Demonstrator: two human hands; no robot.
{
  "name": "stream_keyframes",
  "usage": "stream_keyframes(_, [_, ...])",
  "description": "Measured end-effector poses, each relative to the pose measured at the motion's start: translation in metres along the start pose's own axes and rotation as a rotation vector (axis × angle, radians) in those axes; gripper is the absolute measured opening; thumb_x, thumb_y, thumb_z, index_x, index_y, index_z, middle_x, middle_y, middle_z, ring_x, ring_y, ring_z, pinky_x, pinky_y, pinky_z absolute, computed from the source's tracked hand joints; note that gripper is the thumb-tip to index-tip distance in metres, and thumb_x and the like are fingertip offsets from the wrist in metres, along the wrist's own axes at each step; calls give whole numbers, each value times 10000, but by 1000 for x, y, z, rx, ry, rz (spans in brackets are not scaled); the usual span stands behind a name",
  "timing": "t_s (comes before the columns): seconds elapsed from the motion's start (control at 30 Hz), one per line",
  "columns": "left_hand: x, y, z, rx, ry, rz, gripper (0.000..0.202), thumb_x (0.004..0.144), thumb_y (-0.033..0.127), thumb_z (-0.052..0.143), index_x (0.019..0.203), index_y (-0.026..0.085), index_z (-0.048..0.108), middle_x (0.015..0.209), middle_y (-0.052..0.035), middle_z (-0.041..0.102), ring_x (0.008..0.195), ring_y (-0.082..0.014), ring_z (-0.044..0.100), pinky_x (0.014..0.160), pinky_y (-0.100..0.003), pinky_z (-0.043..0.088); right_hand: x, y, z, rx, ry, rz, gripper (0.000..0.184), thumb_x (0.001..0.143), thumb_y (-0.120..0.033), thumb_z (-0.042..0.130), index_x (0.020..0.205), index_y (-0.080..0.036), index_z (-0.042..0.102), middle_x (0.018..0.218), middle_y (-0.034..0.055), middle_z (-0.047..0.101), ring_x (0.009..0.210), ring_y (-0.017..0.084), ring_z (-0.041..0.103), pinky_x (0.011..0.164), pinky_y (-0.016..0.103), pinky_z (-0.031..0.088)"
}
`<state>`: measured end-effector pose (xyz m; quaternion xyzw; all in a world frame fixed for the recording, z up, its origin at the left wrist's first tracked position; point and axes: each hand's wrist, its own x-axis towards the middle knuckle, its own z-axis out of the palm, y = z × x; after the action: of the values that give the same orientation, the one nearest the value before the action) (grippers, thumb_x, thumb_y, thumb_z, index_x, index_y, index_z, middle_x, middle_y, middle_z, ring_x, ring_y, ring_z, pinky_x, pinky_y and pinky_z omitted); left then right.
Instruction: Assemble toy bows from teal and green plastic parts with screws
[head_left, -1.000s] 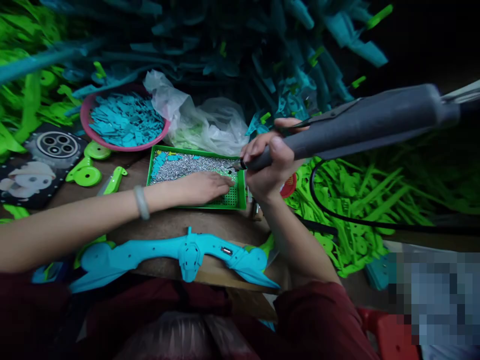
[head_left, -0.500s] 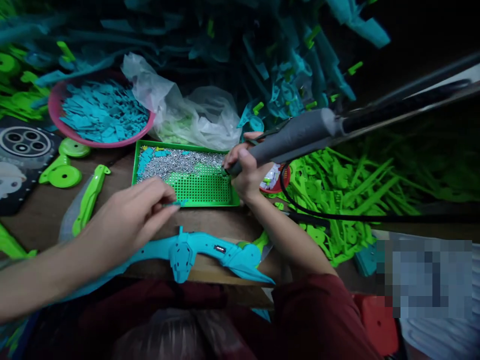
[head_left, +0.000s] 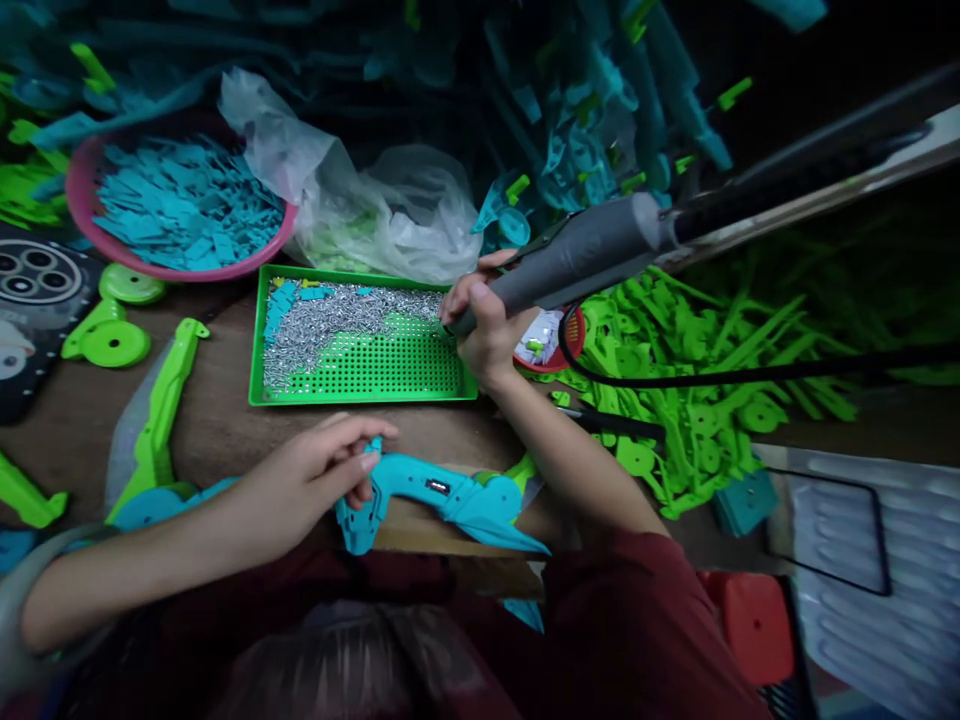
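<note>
**Left fingers pinched at the middle of a curved blue part, right hand wrapped around a gray driver**

The person's left hand (head_left: 315, 475) has thumb and index finger drawn together on a small blue piece (head_left: 374, 445); whether it is loose or belongs to the larger part beneath cannot be told. That larger part, a curved blue part (head_left: 416, 475), lies directly under the fingertips. It runs out to the right of the pinch, with a metal-lined slot showing there, and to the left it passes behind the hand and forearm, which hide much of it.

The right hand (head_left: 491, 335) is closed around the front end of a gray driver (head_left: 585, 250), whose body rises away to the right of that grip. The driver's nose points down and left, beside the right end of a green tray (head_left: 367, 400); the tip itself is too dark to make out.

From the left hand, the tray sits just beyond the fingertips, apart from them, with small metal fasteners (head_left: 322, 325) heaped over its far and left areas. Farther off and to the left stands a pink bowl (head_left: 94, 225) of blue pieces (head_left: 184, 205). Just right of the right hand is a red basket (head_left: 574, 335), and past it a pile of green parts (head_left: 697, 370).
</note>
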<state>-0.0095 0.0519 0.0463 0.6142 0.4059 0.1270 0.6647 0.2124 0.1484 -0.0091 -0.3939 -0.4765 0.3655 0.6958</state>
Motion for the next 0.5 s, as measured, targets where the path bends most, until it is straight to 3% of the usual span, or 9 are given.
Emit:
stream_keyframes(0.07, [8,4,3,53,19,42,202,957,328,517,1030,176,628,722,5,649,663,-138,649,560,-219,524,0,2,0,-4,3,4,418,772,-547,687,984,-285,440,549,-125,442,399,88,462,436,247,432])
stream_keyframes(0.17, [22,6,10,387,65,334,103,936,268,603,919,180,655,772,3,669,711,-131,641,610,-217,498,1,5,0,-6,-1,-50,423,780,-569,685,996,-280,465,556,-124,436,403,78,476,437,228,425])
stream_keyframes(0.27, [35,1,22,677,-59,691,186,1000,210,492,942,161,662,907,-36,698,806,-140,655,691,-236,504,2,9,-2,-84,-18,-76,447,798,-658,618,994,-274,502,563,-112,430,431,75,503,472,225,445])
stream_keyframes(0.33, [40,-3,29,814,-165,851,264,1023,161,395,975,147,655,962,-59,702,828,-148,656,711,-243,512,3,9,-2,-121,-31,-78,473,809,-693,577,1019,-275,506,572,-107,443,442,75,509,477,226,445])
stream_keyframes(0.43, [41,-7,33,957,-257,970,311,1017,98,325,1086,140,626,1005,-73,694,886,-159,647,765,-245,521,5,11,-3,-86,-33,-86,493,816,-676,593,1070,-268,482,580,-110,467,438,67,489,468,225,430])
stream_keyframes(0.5, [39,-6,31,1003,-246,973,294,1013,94,332,1115,140,604,978,-72,684,879,-160,639,763,-243,521,7,13,-3,-59,-39,-86,517,810,-666,614,1090,-259,460,583,-119,475,436,57,469,458,217,414])
